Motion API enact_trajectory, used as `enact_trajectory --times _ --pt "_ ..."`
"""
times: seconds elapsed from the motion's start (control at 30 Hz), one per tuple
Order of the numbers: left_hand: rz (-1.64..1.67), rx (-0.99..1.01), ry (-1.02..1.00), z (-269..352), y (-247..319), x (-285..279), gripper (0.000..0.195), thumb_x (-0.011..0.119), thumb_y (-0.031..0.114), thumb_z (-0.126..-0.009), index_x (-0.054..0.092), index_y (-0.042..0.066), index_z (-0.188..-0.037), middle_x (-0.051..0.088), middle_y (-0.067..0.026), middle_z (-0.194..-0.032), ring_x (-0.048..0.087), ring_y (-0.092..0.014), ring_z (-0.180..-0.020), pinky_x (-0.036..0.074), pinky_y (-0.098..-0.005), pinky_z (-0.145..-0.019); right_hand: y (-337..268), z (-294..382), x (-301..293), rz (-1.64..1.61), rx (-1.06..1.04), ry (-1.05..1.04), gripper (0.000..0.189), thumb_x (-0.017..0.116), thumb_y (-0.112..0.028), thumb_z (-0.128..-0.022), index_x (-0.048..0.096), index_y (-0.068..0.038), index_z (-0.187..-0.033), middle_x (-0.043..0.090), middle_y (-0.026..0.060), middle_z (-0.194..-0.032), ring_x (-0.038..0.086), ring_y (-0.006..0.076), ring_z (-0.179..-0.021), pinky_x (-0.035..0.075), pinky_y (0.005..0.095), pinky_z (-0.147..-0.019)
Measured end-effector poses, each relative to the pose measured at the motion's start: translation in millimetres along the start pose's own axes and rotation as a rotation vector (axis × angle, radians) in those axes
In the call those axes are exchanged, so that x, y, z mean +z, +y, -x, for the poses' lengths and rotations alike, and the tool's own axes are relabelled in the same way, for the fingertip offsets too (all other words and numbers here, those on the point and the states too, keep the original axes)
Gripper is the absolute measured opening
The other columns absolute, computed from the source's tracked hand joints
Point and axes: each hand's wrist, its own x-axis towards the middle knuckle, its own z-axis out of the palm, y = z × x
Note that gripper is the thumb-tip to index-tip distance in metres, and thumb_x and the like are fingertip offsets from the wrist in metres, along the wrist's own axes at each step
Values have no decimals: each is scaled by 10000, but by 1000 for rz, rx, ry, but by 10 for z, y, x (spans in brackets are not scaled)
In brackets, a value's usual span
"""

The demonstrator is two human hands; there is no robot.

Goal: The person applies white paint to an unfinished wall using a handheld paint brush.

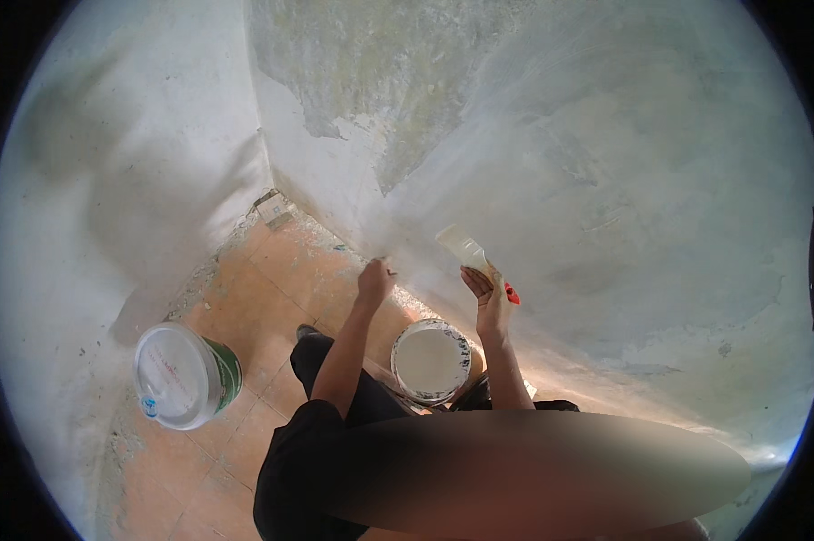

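My right hand point(489, 297) holds a wide paintbrush point(462, 246) with pale bristles, pointing up and to the left. The red end of its handle sticks out past the palm. My left hand point(376, 278) is curled near the foot of the wall, and whether something small is in its fingers cannot be made out. Below and between my hands stands an open bucket point(431, 362) of whitish liquid, its rim spattered with dark marks. Ahead rises a wall point(542, 169) with a smooth pale coat and a rougher grey-green patch point(373, 61).
A lidded white and green bucket point(177, 375) stands on the orange tiled floor point(245, 304) at the left. Two walls meet at a corner, where a small broken piece point(274, 209) lies. Rubble lines the foot of the walls. My knee is beside the open bucket.
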Motion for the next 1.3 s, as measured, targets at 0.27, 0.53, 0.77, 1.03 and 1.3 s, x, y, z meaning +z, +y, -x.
enact_trajectory --times 0.27,0.53,0.77,1.03,1.3 --pt "122 -15 -100 -245 246 106 314 662 169 -743 643 47 -1031 675 -150 -904 655 -337 -902 531 -453 -787 -155 -303 321 27 -112 44 337 560 -152 -973 532 95 -1202 630 212 -1118 664 330 -1012 561 419 -936" --pt "95 17 -59 -233 192 146 398 671 170 -751 640 43 -1127 668 -151 -903 646 -347 -894 521 -453 -777 -421 -294 352 152 -267 0 234 652 -55 -911 611 81 -1097 649 184 -1039 688 297 -929 596 407 -873" --pt "111 201 115 47 118 357 239 669 181 -782 631 48 -977 669 -144 -897 645 -339 -863 523 -440 -754 -946 -429 322 554 -575 -163 152 686 21 -866 678 44 -1015 702 153 -1007 691 214 -899 556 303 -811" --pt "541 168 -35 639 772 71 225 705 217 -832 629 46 -956 680 -105 -870 675 -228 -808 535 -358 -736 -2032 -542 686 769 -725 -236 234 716 54 -807 715 -41 -1021 706 152 -1097 692 154 -875 537 259 -748" --pt "1058 -51 -115 1482 2060 -835 165 692 136 -882 596 18 -946 665 -63 -891 654 -119 -833 532 -276 -724 -3542 -740 1618 743 -767 -274 251 695 61 -817 709 -37 -1047 698 151 -1119 688 155 -901 535 264 -757"
